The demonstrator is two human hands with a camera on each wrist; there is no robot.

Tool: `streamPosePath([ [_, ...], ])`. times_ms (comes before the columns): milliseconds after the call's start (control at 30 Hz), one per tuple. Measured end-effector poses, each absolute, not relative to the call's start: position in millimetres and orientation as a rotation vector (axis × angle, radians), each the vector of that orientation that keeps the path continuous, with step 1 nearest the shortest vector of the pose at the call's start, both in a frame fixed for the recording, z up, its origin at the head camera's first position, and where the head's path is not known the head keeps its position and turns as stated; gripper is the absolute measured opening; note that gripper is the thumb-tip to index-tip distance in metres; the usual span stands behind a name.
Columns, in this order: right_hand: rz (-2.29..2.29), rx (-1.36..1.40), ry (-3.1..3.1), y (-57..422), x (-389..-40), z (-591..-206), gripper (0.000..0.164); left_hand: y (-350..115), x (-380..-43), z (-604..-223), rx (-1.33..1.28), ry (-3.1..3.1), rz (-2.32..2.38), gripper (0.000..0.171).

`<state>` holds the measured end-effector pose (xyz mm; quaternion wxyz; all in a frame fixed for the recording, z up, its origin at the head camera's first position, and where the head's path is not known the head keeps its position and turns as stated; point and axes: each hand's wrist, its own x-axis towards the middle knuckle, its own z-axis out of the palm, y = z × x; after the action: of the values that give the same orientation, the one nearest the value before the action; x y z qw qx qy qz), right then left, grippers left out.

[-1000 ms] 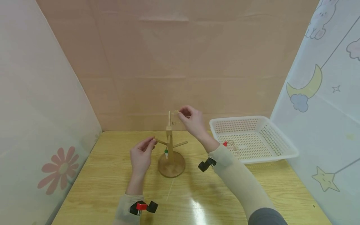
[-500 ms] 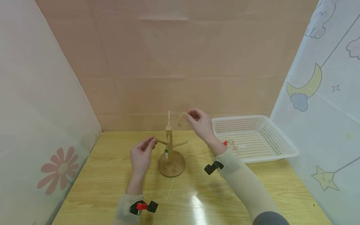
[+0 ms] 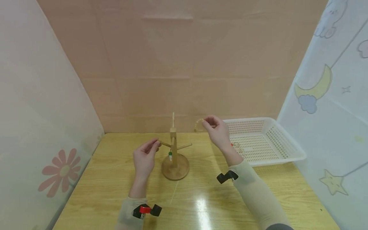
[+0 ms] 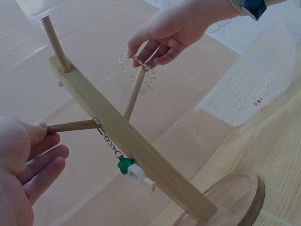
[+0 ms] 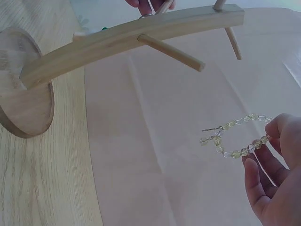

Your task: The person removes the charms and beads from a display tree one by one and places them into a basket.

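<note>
Wooden stand (image 3: 174, 151), one: is standing upright on the bench (image 3: 115, 179) near the far edge, its post rising from a round base (image 3: 176, 173) and carrying several slanting pegs. Left hand (image 3: 144, 158), sleeved: is reaching in from the near side, fingers pinching the tip of the left peg (image 4: 73, 126) between thumb and forefinger, the other fingers lying loosely bent below. Keychain (image 4: 125, 165), one: is hanging by its metal ring from that same peg, close to the post, a short chain bearing a green piece, a white round piece and a pale end piece. Right hand (image 3: 218, 134), sleeved: is reaching toward the far edge of the bench, thumb and fingers pinching a bracelet (image 5: 244, 152) of clear and yellowish beads. The bracelet is hanging in the air as a loop, between the stand and the basket, apart from the pegs; a thin metallic piece is sticking out at its free side. Basket (image 3: 280, 140), white, slotted: is occupying the far right corner of the bench, with a small red piece (image 3: 232, 144) and pale loops (image 3: 237, 145) lying inside toward its left wall, too small to count. Backdrop (image 3: 161, 64), pinkish brown: is rising behind the far edge, while printed white sheets are flanking the left and right edges.
</note>
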<state>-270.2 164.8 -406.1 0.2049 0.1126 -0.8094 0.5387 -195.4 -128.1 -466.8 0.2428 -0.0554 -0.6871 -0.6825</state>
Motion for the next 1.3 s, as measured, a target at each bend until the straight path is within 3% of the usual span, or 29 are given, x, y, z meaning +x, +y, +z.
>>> streamPosePath([
  [733, 1.433, 0.153, -2.102, 230, -229, -414, 0.014, -127, -193, -465, -0.154, -1.879, -1.862, 0.015],
  [1300, 1.182, -0.012, -2.102, 289, -215, -458, 0.014, -124, -190, -462, -0.143, -1.895, -1.856, 0.018],
])
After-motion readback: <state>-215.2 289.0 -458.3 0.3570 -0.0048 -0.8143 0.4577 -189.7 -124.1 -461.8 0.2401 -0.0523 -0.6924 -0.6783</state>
